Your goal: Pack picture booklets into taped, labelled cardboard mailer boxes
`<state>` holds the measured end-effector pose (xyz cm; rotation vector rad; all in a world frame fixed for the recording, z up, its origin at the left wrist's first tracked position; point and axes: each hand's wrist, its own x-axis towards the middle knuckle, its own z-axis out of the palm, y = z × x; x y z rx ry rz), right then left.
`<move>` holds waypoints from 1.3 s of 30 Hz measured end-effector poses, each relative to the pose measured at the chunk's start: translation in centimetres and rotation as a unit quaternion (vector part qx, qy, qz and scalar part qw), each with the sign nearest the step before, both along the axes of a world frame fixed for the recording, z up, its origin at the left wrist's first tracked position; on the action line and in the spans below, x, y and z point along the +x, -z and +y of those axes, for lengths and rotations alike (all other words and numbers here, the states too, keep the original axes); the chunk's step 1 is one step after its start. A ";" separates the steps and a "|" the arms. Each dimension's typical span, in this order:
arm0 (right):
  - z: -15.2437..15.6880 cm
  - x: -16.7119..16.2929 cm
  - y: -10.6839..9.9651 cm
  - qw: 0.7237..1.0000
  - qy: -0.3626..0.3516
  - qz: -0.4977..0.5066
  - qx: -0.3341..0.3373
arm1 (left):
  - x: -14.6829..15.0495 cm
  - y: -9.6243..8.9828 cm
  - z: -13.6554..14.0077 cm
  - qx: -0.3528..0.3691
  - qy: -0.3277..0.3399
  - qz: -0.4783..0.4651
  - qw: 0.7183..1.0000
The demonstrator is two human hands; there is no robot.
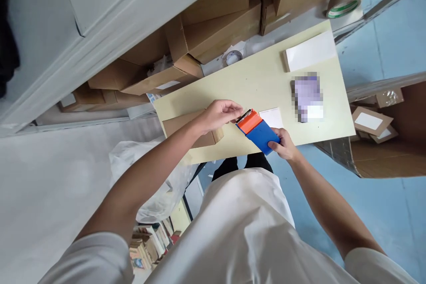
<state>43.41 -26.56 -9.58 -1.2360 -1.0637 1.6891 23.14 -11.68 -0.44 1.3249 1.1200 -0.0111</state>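
Grips a blue-and-orange item (261, 136) just right of the frame's centre, against the near side of a pale yellow table (266, 82), with the right hand (283, 144) closed round its blue lower end — thumb on top. Holds the left hand (222, 114) at the opposite end, fingers bunched close to the dark, comb-like edge (244, 116) beyond the orange part (250, 123); cannot tell whether touching that edge or pinching anything.

Seems partway through handling: already has the item in the right hand, not yet set down. Cannot tell how much remains to be done at the orange end.

Works over a table bearing a cardboard box (181, 129) partly behind the left hand, a white card (272, 118) just beyond the item, a blurred-out purple object (306, 93) right of centre and a white stack (311, 52) at upper right. Faces brown cartons (221, 24) along the top of the frame, with a small tape roll (234, 57) past the table's far edge and a larger tape roll (345, 2) at upper right. Stands on blue floor (336, 191) — with an open carton of flat packets (389, 157) at the right edge, a clear plastic bag (126, 164) left of centre and books (148, 246) at lower left.
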 end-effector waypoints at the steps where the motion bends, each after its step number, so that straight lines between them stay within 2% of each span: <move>1: -0.4 -0.3 0.0 1.000 0.005 0.006 0.001 | 0.2 0.1 0.2 0.001 0.013 0.002 1.000; 5: -1.8 -1.6 0.6 0.998 0.053 0.026 -0.005 | 0.3 0.8 0.9 0.055 0.069 0.055 0.995; 7: -2.4 -2.2 1.0 0.997 0.075 0.026 -0.014 | 0.3 0.8 1.4 0.059 0.074 0.083 0.992; 10: -3.1 -2.8 1.4 0.995 0.094 0.033 -0.013 | 0.6 0.2 2.1 0.025 0.079 0.100 0.992; 15: -4.1 -3.7 1.2 0.994 0.103 0.039 -0.008 | 0.5 -0.4 1.4 -0.051 0.160 0.067 0.983; 17: -4.2 -4.1 0.9 0.994 0.103 0.033 -0.007 | 0.1 -0.2 1.0 -0.052 0.170 0.051 0.983; 19: -4.1 -4.4 0.5 0.995 0.099 0.026 -0.006 | -0.3 -0.1 0.7 -0.013 0.173 0.051 0.983; 21: -3.9 -4.7 0.2 0.995 0.093 0.019 -0.004 | -0.6 -0.3 0.7 0.060 0.185 0.071 0.978; 24: -3.3 -4.9 0.0 0.995 0.094 0.011 -0.004 | -0.7 -0.7 1.0 0.163 0.214 0.124 0.955; 27: -2.4 -5.0 0.1 0.993 0.118 0.010 -0.016 | -0.3 -0.6 1.8 0.183 0.222 0.161 0.944; 30: -1.5 -5.1 0.7 0.986 0.150 0.029 -0.066 | 0.2 0.6 2.7 0.126 0.202 0.194 0.952; 33: -1.3 -5.8 1.7 0.968 0.166 0.105 -0.155 | 0.5 2.5 3.7 0.050 0.206 0.245 0.946; 35: -2.0 -6.4 2.6 0.943 0.174 0.181 -0.220 | 0.5 3.7 4.2 0.026 0.236 0.285 0.929; 39: -5.7 -8.1 4.2 0.885 0.189 0.275 -0.326 | -0.2 5.6 5.2 0.043 0.315 0.369 0.873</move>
